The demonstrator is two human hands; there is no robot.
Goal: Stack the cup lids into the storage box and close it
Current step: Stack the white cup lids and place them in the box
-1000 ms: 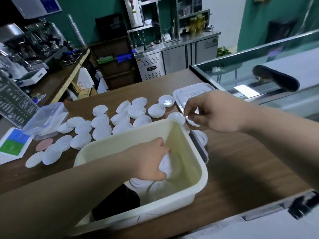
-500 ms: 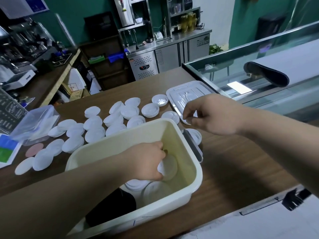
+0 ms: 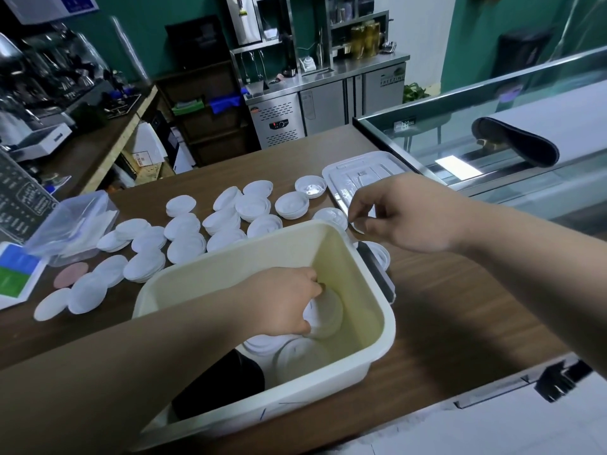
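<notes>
Head view: I find my left hand (image 3: pixel 279 303) inside the cream storage box (image 3: pixel 389 326), near on the counter (image 3: pixel 443 307), gripping a lid stack (image 3: pixel 325 313). My right hand (image 3: pixel 410 211) pinches one lid (image 3: pixel 358 225) beyond the box's far right corner. Loose lids (image 3: pixel 184 244) lie far left.

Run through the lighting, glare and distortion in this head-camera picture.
Head view: the wide lens bows the glass case and counter edges; a bright reflection glares on that glass; the coffee machine at far left is dim and soft; the left hand, gripping a lid, shades the box floor; the right hand, pinching a second lid, is evenly lit.
</notes>
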